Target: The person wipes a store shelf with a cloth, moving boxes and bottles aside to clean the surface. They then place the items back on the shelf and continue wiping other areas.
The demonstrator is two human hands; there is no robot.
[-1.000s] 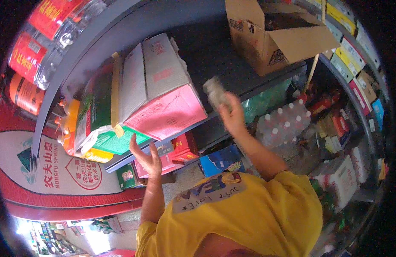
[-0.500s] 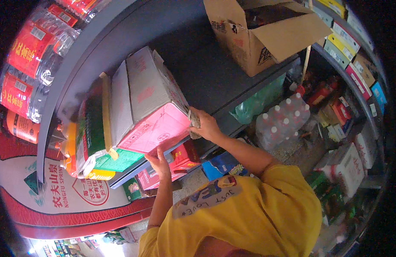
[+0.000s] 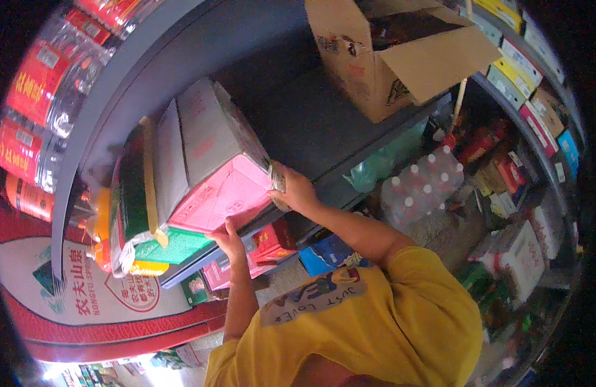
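The big box has slid a bit left, away from the open brown box. It is on the dark shelf, with a grey top and a creased, bright pink front. The right hand has its fingers around a grey cloth against the box's side. The left hand touches the low front edge; I can't tell if its fingers grip.

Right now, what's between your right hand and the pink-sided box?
In the head view, a greyish rag, it seems: the right hand holds it against the pink-sided box.
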